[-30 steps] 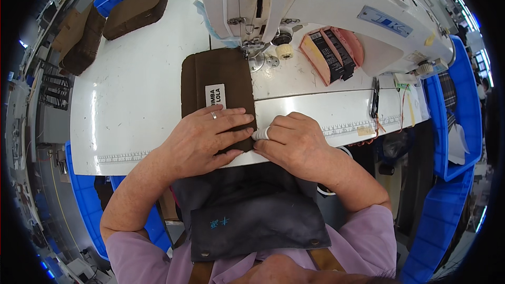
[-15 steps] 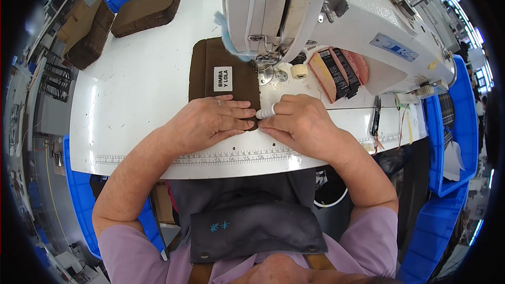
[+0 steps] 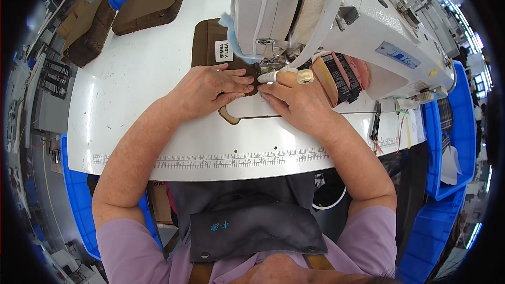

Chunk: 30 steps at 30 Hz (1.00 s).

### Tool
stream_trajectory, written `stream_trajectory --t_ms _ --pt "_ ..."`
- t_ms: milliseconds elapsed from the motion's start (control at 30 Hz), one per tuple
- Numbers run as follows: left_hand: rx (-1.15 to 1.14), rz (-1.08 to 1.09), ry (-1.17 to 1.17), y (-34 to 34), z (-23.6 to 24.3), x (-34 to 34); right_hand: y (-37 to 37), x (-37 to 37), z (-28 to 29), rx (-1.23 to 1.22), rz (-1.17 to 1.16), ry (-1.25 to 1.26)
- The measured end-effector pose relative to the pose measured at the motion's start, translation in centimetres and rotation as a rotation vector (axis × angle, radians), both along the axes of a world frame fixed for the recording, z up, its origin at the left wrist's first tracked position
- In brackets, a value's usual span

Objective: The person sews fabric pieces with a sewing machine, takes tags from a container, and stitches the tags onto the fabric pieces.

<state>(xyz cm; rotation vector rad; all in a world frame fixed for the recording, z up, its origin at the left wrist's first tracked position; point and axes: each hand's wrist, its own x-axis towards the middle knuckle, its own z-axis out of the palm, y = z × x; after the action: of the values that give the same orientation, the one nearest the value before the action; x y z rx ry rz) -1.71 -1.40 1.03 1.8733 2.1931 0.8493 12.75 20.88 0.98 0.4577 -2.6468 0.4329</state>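
A brown fabric piece (image 3: pixel 204 47) with rounded corners and a white label (image 3: pixel 223 51) lies on the white sewing table, its right edge at the sewing machine's presser foot (image 3: pixel 271 64). My left hand (image 3: pixel 208 88) rests on the near part of the piece, fingers stretched out and pointing right. My right hand (image 3: pixel 302 97), with a white cover (image 3: pixel 267 77) on one finger, is pinched at the near right edge of the piece, just below the presser foot. My hands hide the fabric's near corner.
The white sewing machine (image 3: pixel 352 21) arches over the right side. Pink pieces with black strips (image 3: pixel 339 79) lie under its arm, and thread snips (image 3: pixel 376 121) lie nearer. Brown stacks (image 3: pixel 150 10) stand back left. A printed ruler (image 3: pixel 221 162) runs along the front edge; blue bins (image 3: pixel 457 142) flank the table.
Both hands and the brown fabric piece have moved away from me, toward the presser foot. A slot in the tabletop, covered before, now shows below my left hand.
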Motion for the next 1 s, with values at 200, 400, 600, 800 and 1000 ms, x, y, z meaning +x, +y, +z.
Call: stream_trajectory --t_ms 200,400,600,800,1000 --pt "-0.043 0.147 0.142 0.8 0.3 1.6 -0.6 0.0 0.0 0.07 -0.081 0.032" --pt "-0.129 0.285 0.321 1.2 0.1 4.7 0.1 0.1 -0.2 0.072 -0.094 0.073" --pt "-0.117 0.297 0.287 0.8 0.3 6.0 0.5 0.2 -0.7 0.045 -0.093 0.097" --pt "-0.048 0.255 0.366 -0.1 -0.8 6.5 0.6 0.3 -0.9 0.014 -0.059 0.122" --pt "0.043 0.121 0.17 -1.0 -0.5 4.9 0.1 1.0 0.0 -0.083 0.057 0.024"
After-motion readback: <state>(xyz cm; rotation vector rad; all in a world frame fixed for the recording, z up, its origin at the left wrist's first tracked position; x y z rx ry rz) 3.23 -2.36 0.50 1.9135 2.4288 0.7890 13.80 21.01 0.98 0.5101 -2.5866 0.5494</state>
